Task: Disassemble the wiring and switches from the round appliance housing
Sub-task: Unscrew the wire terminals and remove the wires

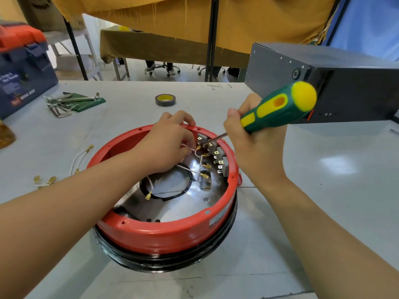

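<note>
Red round housing (164, 231) on table (323, 190), centre. Inside: grey switches (218, 154) along far-right wall, white wires (190, 169) w/ brass terminals, black cable loop (166, 184). Left hand (166, 145) pinches wire; right hand (257, 145) grips screwdriver (278, 106), tip at switches. Loose wires (79, 160) on table, left.

- The round housing (164, 234) is set on the table (323, 212), nearest the viewer.
- A row of switches (216, 154) is mounted inside the housing, along its far right wall.
- Wires (194, 169) are strewn across the housing floor, left of the switches.
- The left hand (166, 145) is placed inside the housing, just left of the switches.
- The right hand (257, 152) is held over the housing's right rim, and the screwdriver (278, 108) is gripped in it, tip at the switches.
- A tape roll (165, 100) is found behind the housing.
- Loose wires (79, 158) lie left of the housing.
- Hex keys (62, 104) lie far left behind the housing, and a toolbox (23, 72) beyond them.
- A box (345, 83) is seen right behind the housing.
</note>
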The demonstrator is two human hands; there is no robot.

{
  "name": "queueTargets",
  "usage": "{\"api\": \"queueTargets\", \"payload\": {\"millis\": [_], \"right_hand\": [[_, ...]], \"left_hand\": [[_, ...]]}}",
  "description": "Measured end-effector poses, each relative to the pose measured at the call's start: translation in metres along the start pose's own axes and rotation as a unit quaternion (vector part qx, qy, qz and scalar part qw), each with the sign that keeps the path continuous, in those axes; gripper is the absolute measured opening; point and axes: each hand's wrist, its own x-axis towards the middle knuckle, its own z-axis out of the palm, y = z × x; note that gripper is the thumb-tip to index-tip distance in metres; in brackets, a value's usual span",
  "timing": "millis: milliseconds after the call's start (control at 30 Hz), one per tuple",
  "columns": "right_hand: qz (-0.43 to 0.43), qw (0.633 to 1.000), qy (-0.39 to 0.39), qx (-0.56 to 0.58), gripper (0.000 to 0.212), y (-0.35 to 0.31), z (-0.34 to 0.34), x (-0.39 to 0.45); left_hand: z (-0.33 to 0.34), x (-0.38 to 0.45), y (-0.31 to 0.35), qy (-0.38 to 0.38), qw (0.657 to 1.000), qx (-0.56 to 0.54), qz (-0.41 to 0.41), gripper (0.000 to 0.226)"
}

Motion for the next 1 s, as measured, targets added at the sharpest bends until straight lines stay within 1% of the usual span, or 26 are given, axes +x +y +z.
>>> {"api": "queueTargets", "payload": {"millis": [167, 333, 400, 533, 700, 900, 1000], "right_hand": [[-0.069, 0.996, -0.029, -0.046, 0.047, -0.006, 0.005, -0.003], [-0.084, 0.994, -0.034, -0.053, 0.044, -0.01, 0.009, 0.0], [-0.067, 0.996, -0.031, -0.047, 0.044, -0.011, 0.01, 0.001], [-0.01, 0.999, 0.008, -0.034, 0.044, -0.007, 0.008, 0.002], [0.057, 0.998, 0.018, 0.032, 0.035, 0.001, 0.003, -0.001], [0.033, 0.999, -0.002, 0.02, 0.04, 0.0, 0.003, -0.004], [0.024, 0.999, -0.004, 0.026, 0.039, -0.001, 0.001, -0.006]], "left_hand": [[0.0, 0.001, -0.001, 0.004, 1.0, 0.002, 0.004, 0.014], [0.001, 0.001, -0.001, 0.003, 1.0, 0.004, 0.005, 0.016], [0.001, 0.001, -0.001, 0.002, 1.0, 0.007, 0.004, 0.015], [0.0, 0.001, -0.001, 0.0, 1.0, 0.012, 0.002, 0.012], [0.0, 0.001, -0.002, -0.003, 1.0, 0.008, 0.003, 0.013], [-0.001, 0.002, -0.003, -0.005, 1.0, -0.007, 0.0, 0.016], [-0.003, 0.003, -0.005, -0.004, 1.0, -0.017, -0.002, 0.022]]}}
